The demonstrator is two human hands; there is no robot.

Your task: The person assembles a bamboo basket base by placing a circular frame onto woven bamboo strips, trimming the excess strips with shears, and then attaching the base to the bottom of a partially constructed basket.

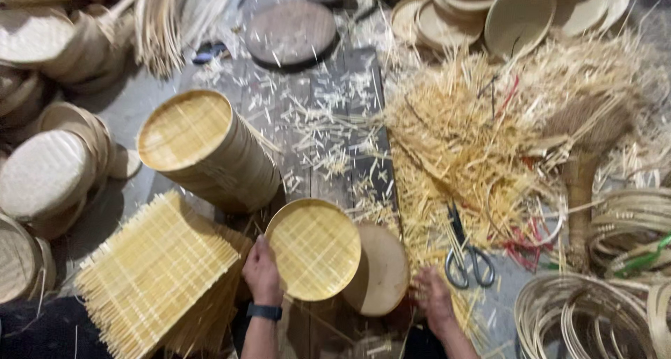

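My left hand grips the left rim of a round woven bamboo tray, held tilted with its lattice face up. Behind the tray's right edge a pale round wooden disc shows. My right hand rests low on the floor among bamboo scraps, fingers spread, just left of a pair of scissors lying with blades pointing away. A black band sits on my left wrist.
A leaning stack of finished round trays lies ahead-left. Square woven mats pile at lower left. A heap of bamboo offcuts fills the right. Bamboo hoops lie at lower right; more trays line the back.
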